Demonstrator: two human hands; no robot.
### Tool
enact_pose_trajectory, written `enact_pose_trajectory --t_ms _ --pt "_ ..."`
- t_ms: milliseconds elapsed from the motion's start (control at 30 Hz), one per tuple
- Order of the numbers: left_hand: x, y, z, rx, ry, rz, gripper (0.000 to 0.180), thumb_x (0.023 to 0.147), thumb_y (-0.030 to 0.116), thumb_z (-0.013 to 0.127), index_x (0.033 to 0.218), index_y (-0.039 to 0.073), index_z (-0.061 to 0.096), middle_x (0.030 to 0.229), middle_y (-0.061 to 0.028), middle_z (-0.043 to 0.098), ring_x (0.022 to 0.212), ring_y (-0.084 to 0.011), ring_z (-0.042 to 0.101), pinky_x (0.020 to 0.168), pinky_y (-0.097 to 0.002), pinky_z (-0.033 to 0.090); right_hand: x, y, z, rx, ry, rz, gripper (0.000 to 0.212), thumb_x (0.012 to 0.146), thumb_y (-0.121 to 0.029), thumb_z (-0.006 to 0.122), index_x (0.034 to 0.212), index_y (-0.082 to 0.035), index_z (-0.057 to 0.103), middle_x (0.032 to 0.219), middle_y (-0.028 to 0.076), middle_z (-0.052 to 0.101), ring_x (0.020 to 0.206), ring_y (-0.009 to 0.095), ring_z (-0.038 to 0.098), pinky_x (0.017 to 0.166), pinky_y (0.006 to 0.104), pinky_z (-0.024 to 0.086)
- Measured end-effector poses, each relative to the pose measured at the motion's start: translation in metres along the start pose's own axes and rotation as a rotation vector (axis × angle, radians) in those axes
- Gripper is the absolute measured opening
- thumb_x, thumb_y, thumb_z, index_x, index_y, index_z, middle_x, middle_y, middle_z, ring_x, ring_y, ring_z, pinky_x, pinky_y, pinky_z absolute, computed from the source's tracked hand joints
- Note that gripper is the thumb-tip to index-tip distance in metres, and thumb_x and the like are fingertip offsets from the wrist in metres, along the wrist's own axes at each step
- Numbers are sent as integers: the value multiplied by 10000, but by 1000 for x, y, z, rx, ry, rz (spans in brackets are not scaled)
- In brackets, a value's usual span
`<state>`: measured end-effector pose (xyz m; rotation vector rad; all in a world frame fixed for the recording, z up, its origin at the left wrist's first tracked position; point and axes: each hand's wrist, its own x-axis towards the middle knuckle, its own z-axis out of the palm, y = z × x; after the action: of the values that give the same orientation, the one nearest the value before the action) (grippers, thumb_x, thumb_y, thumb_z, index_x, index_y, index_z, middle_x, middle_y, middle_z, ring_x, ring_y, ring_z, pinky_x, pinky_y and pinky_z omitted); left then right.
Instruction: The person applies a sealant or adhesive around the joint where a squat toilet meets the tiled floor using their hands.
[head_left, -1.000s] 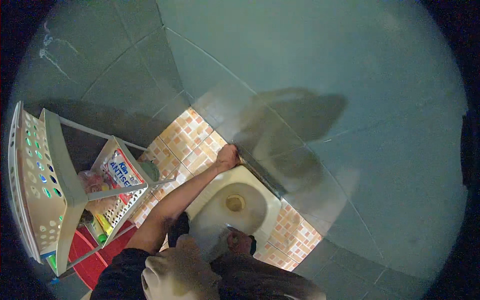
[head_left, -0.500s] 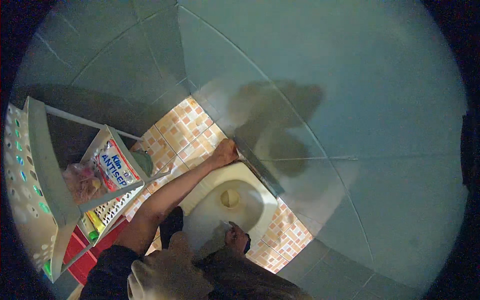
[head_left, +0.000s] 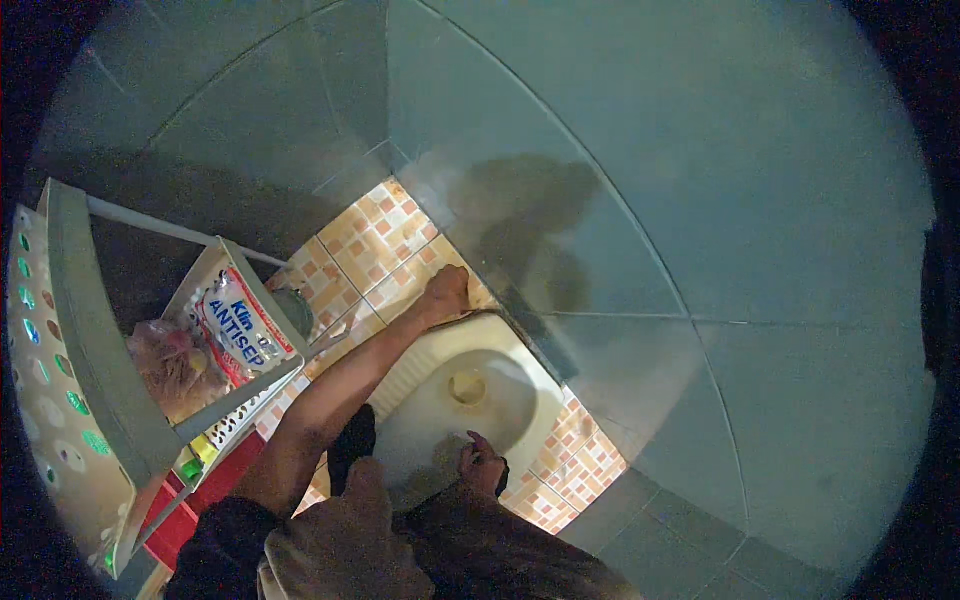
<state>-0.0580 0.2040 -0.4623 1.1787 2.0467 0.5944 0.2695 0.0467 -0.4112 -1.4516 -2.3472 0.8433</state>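
A cream squat toilet (head_left: pixel 545 400) is set in the floor, with a round drain hole (head_left: pixel 467 388) in its bowl. My left hand (head_left: pixel 447 293) is closed beside the toilet's far left corner, close to the wall. Its fingers curl down, and whatever they hold is hidden. Above the near right part of the bowl is my right hand (head_left: pixel 484 467), with a finger stretched out and the fingers apart. I see nothing in it. A dark cuff is at its wrist.
On the left stands a pale perforated plastic rack (head_left: pixel 85 330). One of its shelves holds a white, blue and red packet (head_left: pixel 238 325) and a clear bag of brownish stuff (head_left: pixel 175 365). Something red (head_left: pixel 225 480) is below. Grey-green walls (head_left: pixel 780 230) meet the patterned floor tiles (head_left: pixel 375 235).
The view has shifted a little. A finger of my right hand now points out over the bowl, where before the hand was more closed. My left hand remains by the toilet's far corner.
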Motion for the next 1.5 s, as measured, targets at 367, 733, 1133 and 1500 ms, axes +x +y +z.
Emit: enact_pose_trajectory --t_ms 367,733,1133,1500 --pt "12 16 21 -129 101 -55 252 673 229 793 787 18 716 845 -205 708 823 -351 706 751 -451 566 -9 24 13 14 -38 91 316 839 -103 632 1145 -159 691 756 82 675 542 212 634 559 368 514" --pt "16 18 24 -65 205 -258 279 676 294 791 821 60 749 885 -182 717 910 -358 686 806 -457 549 -10 21 12 43 2 106 290 825 -133 649 1106 -187 698 775 132 689 622 261 678 593 384 538" --pt "15 -1 30 -180 299 -243 260 679 286 814 792 64 739 854 -183 709 889 -344 684 783 -463 545 -2 -3 -4 89 -160 301 288 856 -175 644 1137 -162 704 781 103 685 595 229 673 607 391 541" --pt "4 28 24 -220 255 -245 215 658 252 820 774 80 762 839 -157 723 845 -311 700 772 -437 551 -3 11 1 64 -68 181 299 833 -150 641 1126 -144 701 768 104 697 556 232 670 573 386 546"
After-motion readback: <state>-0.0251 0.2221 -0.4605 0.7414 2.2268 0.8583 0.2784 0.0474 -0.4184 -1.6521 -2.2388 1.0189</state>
